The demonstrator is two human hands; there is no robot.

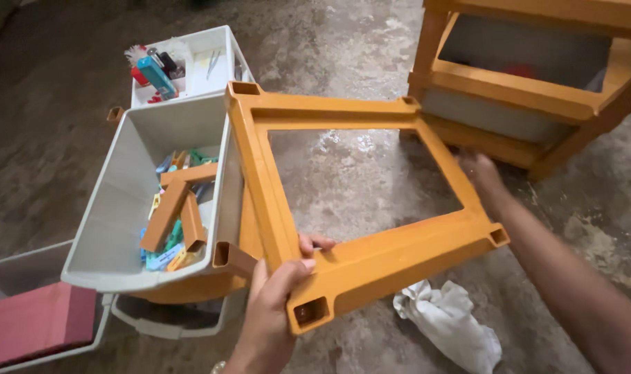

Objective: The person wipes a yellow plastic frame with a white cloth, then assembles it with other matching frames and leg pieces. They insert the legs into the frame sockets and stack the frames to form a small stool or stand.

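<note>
Orange plastic frame [360, 201]: rigid, hollow, likely light. Left hand [277, 305] clamping near corner; right hand [480, 173] gripping far rail. Rails offering best holds, corners sturdiest.

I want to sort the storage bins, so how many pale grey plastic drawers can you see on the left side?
3: a large one holding orange posts, one behind it with small items, and one at bottom left with a red block. Another may sit hidden beneath the large one.
</note>
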